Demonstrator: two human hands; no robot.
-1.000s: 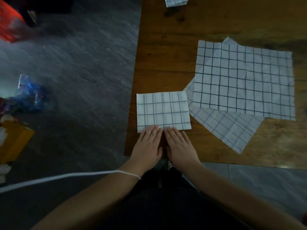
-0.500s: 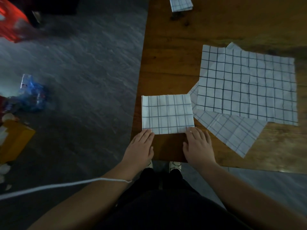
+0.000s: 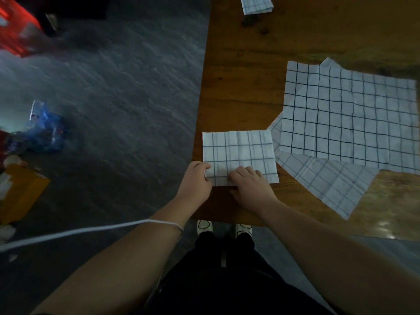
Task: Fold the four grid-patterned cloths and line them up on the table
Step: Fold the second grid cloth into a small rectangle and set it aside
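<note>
Pinching the near edge of the half-folded cloth

Both the left hand and right hand are closed on the near edge of the folded cloth at the worktop corner. Best to lift both corners evenly and match edges before creasing. Two open cloths lie just right; a finished one sits far off.
</note>
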